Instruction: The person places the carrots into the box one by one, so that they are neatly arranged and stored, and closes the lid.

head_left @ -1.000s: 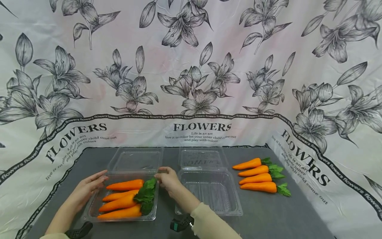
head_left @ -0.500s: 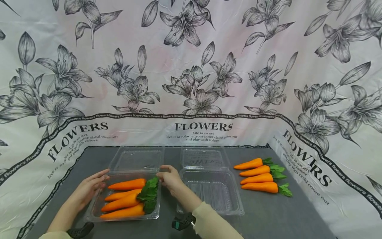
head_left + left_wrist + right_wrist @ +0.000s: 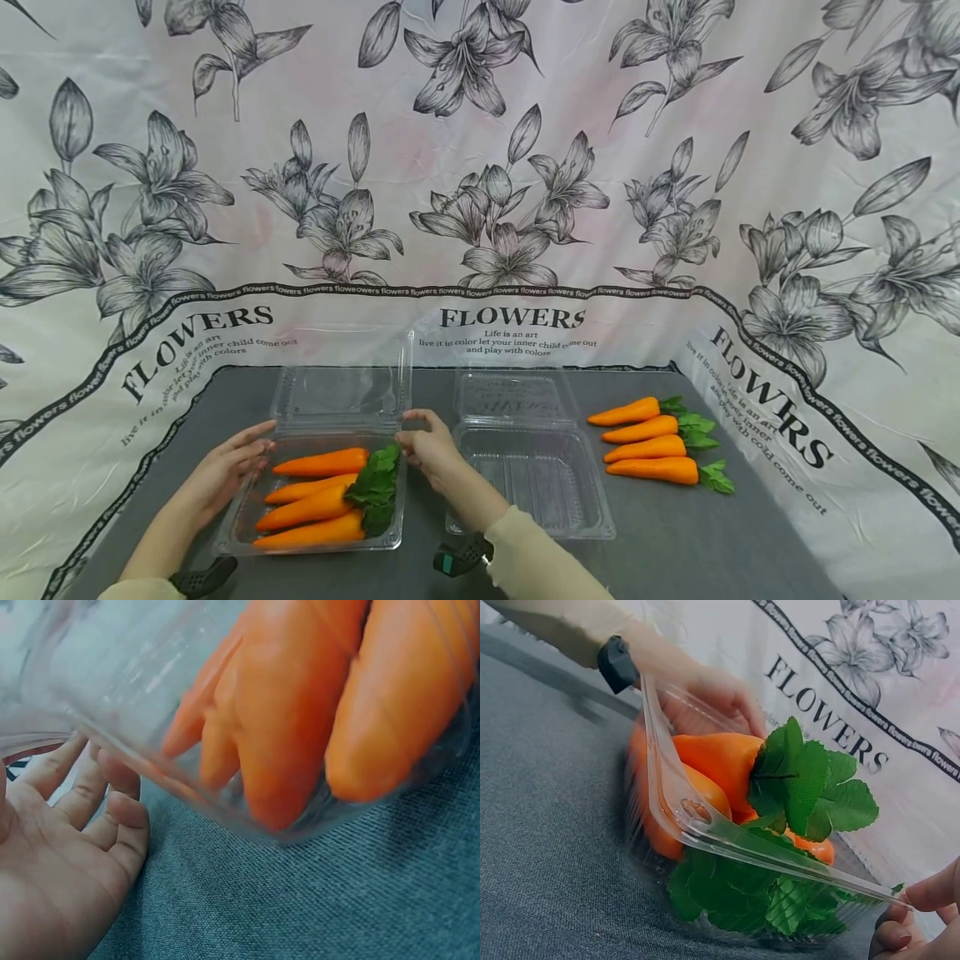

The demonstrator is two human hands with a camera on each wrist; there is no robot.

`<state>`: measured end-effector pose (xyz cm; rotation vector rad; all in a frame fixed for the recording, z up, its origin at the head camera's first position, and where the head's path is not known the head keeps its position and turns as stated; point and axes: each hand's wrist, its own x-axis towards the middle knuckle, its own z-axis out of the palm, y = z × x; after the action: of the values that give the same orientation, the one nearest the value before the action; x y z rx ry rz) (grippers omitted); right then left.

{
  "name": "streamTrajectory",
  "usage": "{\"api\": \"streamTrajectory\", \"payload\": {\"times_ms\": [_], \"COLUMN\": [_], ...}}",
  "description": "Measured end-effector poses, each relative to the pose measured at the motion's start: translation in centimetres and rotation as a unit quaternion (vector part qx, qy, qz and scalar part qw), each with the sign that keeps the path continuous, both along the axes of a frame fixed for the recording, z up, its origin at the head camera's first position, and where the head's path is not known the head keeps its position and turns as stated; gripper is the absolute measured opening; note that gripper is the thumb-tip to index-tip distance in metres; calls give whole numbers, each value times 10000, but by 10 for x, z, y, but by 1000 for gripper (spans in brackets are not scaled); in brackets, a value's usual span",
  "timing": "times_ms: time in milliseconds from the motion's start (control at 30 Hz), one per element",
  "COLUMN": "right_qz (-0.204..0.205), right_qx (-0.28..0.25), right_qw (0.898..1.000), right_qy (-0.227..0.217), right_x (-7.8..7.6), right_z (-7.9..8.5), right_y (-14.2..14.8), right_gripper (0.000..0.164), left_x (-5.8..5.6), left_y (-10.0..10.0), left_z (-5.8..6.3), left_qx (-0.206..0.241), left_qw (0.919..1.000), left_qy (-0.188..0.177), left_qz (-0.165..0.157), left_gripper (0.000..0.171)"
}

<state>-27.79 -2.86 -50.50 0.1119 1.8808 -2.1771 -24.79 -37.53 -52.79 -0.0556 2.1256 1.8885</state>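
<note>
A transparent clamshell container (image 3: pixel 307 550) holds several orange carrots (image 3: pixel 311 461) with green leaves (image 3: pixel 375 492) toward its right side. Its lid (image 3: pixel 341 387) stands tilted up at the back. My left hand (image 3: pixel 213 479) is at the back left corner, and its index fingertip meets the lid's lower edge. In the left wrist view the fingers (image 3: pixel 86 795) are loosely bent, palm toward the camera, the thumb mostly out of frame. My right hand (image 3: pixel 431 450) pinches the plastic edge at the back right corner between thumb and fingers, beside the leaves.
A second clamshell container (image 3: pixel 532 483) sits to the right with its lid (image 3: pixel 517 396) laid back. Farther right, several more carrots (image 3: pixel 648 446) lie in a column on the grey cloth (image 3: pixel 697 542). A flower-printed curtain (image 3: pixel 510 342) borders the back and sides.
The left container's lid has swung up from lying back on the cloth to a raised tilt. Both hands stay at its back corners, and the view has shifted slightly.
</note>
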Motion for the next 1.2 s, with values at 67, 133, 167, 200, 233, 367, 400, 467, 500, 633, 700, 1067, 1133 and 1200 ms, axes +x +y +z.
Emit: {"api": "streamTrajectory", "payload": {"times_ms": [67,133,167,200,233,367,400,467,500,633,700,1067,1133,1200], "right_qz": [11,19,16,17,16,4,5,22,38,80,88,47,39,28], "right_qx": [-42,-81,-95,-112,-127,-231,-270,-336,-352,-461,-518,-751,-746,-768], "right_qw": [10000,10000,9999,9999,9999,9997,9996,9994,9994,9989,9986,9971,9971,9969], "right_qy": [21,37,48,56,64,90,73,46,56,-19,-54,-77,-111,-153], "right_x": [0,0,0,0,0,0,0,-1,-1,-2,-2,-1,-2,-2], "right_z": [-1,-1,-1,-1,-1,-2,-2,-2,-2,-2,-2,-3,-3,-3], "right_y": [0,1,1,1,1,1,1,1,1,2,2,0,0,0], "right_gripper": [33,32,31,30,30,28,28,27,27,25,24,22,21,20], "left_x": [1,1,1,0,0,0,0,0,1,1,1,4,4,4], "left_y": [0,0,1,1,1,0,0,-1,-1,0,0,0,0,1], "left_z": [0,-1,-1,-1,0,0,0,-1,-2,-3,-4,-10,-11,-12], "left_qx": [20,28,42,46,52,56,60,84,104,278,443,1319,1353,1364], "left_qw": [10000,10000,10000,10000,9999,9999,9999,9999,9999,9995,9987,9889,9881,9874], "left_qy": [6,3,-12,-23,-43,-124,-133,-137,-130,32,143,604,576,579], "left_qz": [23,34,59,79,102,26,-6,-35,-2,168,209,322,455,557], "left_gripper": [57,55,54,53,52,49,48,44,41,32,31,31,29,27]}}
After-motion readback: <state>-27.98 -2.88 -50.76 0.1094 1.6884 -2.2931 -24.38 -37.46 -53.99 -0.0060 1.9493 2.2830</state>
